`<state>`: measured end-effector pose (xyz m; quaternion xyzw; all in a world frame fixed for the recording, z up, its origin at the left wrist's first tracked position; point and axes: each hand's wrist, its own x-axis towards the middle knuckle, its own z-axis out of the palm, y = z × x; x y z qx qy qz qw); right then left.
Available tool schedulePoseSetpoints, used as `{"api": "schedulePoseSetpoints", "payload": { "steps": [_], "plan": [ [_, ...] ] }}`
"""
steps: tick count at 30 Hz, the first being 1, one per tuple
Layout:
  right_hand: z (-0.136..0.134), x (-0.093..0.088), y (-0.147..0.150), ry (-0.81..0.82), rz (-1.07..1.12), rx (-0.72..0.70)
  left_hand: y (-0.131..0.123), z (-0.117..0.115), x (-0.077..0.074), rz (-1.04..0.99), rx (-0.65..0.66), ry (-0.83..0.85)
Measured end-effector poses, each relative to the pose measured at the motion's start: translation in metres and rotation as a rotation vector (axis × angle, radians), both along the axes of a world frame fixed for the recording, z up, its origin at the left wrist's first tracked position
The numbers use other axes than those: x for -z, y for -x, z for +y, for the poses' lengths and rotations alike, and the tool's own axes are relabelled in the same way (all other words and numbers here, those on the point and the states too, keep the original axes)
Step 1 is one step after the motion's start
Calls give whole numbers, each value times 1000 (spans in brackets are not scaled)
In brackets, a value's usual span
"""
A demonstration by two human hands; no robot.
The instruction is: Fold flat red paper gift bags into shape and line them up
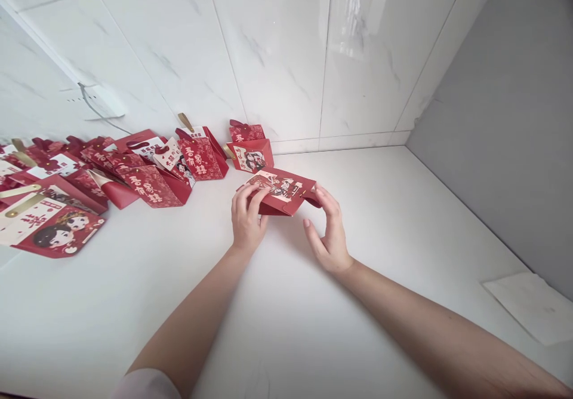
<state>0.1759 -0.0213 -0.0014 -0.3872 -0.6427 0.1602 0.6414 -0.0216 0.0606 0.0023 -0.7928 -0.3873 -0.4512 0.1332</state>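
Red box point(293, 190) is at the middle of the scene, toward the far side, printed face up; its contents are hidden. A crowd of handled cartons point(154, 187) stands at the far left; one more carton point(255, 155) stands just beyond the box. Their insides are not visible. Left hand point(248, 217) grasps the box at its left end, fingers on top, thumb below. Right hand point(330, 232) is curved, fingertips at the right-end flap, thumb apart. White counter point(268, 327) meets tiled wall point(268, 46); a paper point(530, 306) lies near right.
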Motion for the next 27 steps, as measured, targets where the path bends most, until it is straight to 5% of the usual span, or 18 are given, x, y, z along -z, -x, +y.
{"api": "schedulePoseSetpoints", "payload": {
  "steps": [10, 27],
  "plan": [
    [8, -3, -3, 306, 278, 21, -2, -2, -3, 11, -11, -70],
    [18, 9, -6, 395, 253, 1, -1, -2, -5, 73, -17, -128]
  ]
}}
